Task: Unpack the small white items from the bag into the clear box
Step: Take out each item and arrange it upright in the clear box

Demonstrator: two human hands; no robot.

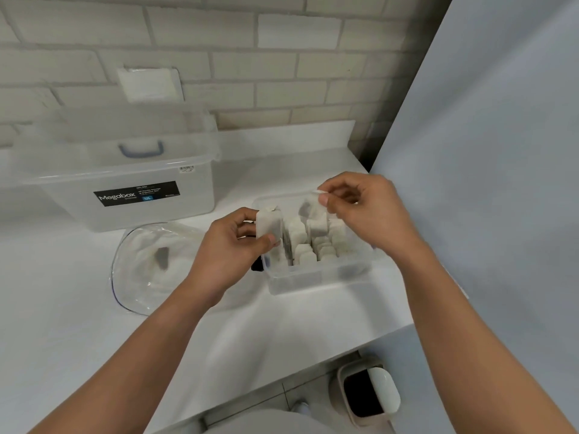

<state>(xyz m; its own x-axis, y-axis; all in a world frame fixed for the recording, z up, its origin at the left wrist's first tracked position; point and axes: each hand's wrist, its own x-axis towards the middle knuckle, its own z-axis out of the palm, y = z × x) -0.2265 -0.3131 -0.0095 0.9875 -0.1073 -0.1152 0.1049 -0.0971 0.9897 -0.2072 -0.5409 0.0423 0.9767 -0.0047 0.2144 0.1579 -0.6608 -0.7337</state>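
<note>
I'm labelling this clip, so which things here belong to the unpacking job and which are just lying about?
In the job: left hand, right hand, white sachets, small clear box, clear bag.
Lying about: Megabox tub, floor bin.

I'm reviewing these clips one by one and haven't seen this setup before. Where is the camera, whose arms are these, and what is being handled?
There is no machine: a person wears a camera on the head, looking down at their own bare arms. The left hand holds a small white sachet beside the small clear box, which already holds rows of them. The right hand pinches another sachet above the box. On the white counter lie a clear bag and a large Megabox tub.
</note>
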